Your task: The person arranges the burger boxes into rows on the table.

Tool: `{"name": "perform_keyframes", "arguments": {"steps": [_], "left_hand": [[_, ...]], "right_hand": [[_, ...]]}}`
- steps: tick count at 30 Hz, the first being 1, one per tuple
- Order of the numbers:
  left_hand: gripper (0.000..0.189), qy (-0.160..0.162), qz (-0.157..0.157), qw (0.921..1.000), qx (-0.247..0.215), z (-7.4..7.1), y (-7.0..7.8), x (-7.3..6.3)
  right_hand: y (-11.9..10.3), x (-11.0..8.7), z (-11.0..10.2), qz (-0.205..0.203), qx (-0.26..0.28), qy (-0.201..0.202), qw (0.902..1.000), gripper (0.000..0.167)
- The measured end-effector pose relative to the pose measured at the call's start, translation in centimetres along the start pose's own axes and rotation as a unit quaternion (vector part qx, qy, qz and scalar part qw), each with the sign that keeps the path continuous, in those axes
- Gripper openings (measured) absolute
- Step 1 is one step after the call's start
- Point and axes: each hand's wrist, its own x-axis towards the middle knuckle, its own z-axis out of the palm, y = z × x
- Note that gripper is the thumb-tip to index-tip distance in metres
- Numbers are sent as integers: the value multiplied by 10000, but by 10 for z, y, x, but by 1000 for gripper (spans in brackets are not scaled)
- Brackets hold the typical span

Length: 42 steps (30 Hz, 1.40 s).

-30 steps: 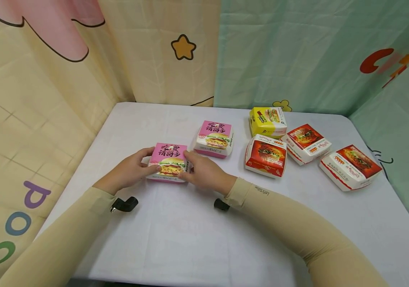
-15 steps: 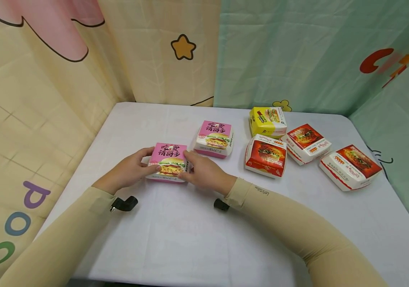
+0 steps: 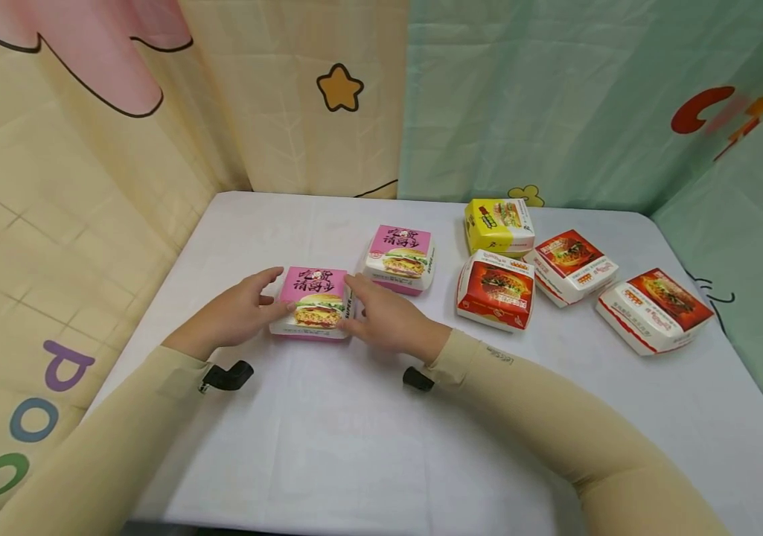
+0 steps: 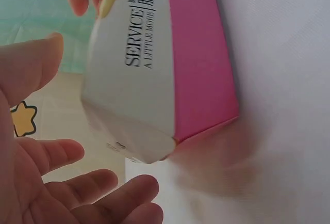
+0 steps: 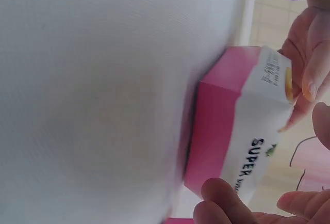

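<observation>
A pink-and-white burger box [image 3: 316, 299] sits flat on the white table between my two hands. At its left side my left hand [image 3: 237, 314] has its fingers spread; in the left wrist view a gap shows between those fingers [image 4: 98, 182] and the box's white and pink walls. My right hand [image 3: 391, 318] is at the box's right side, thumb and fingers relaxed. In the right wrist view its fingertips [image 5: 219, 190] overlap the near end of the box. A second pink burger box [image 3: 399, 257] stands just behind, to the right.
Further right are a yellow burger box [image 3: 499, 226] and three red-and-white ones: a near box [image 3: 496, 290], a middle box [image 3: 572, 266] and a far-right box [image 3: 654, 311]. Printed curtains [image 3: 522, 97] enclose the table [image 3: 354, 447] at the back and sides.
Both hands have loosened from the pink burger box and drawn slightly apart, the left to the left and the right to the right. The box has barely shifted; the other boxes stay put.
</observation>
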Motion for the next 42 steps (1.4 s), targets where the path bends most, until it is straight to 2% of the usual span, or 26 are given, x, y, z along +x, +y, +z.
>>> {"name": "perform_keyframes", "arguments": {"steps": [7, 13, 17, 21, 25, 28, 33, 37, 42], "left_hand": [[85, 410, 198, 9982, 399, -11, 23, -7], [78, 679, 470, 9963, 222, -16, 53, -2], [75, 522, 643, 9966, -27, -12, 76, 2], [75, 328, 716, 9964, -317, 0, 96, 10], [76, 170, 554, 9962, -644, 14, 112, 19], [77, 25, 355, 9971, -667, 22, 123, 27], [78, -31, 199, 9991, -380, 25, 136, 45], [77, -70, 212, 9997, 36, 23, 141, 62], [70, -405, 242, 9969, 625, 29, 142, 80]], "right_hand": [[-4, -8, -24, -149, 20, 317, 9994, 80], [-3, -8, -53, -60, -194, 574, 9981, 70], [6, -3, -71, 255, -364, 599, 9972, 66], [20, 7, -91, 725, -536, 535, 9945, 65], [36, 17, -108, 1003, -822, 295, 9911, 65], [45, 24, -116, 1033, -1106, 87, 9884, 65], [54, 31, -119, 1172, -1506, -327, 9811, 69], [58, 33, -115, 1359, -1509, -758, 9762, 79], [60, 34, -109, 1418, -1429, -907, 9753, 91]]}}
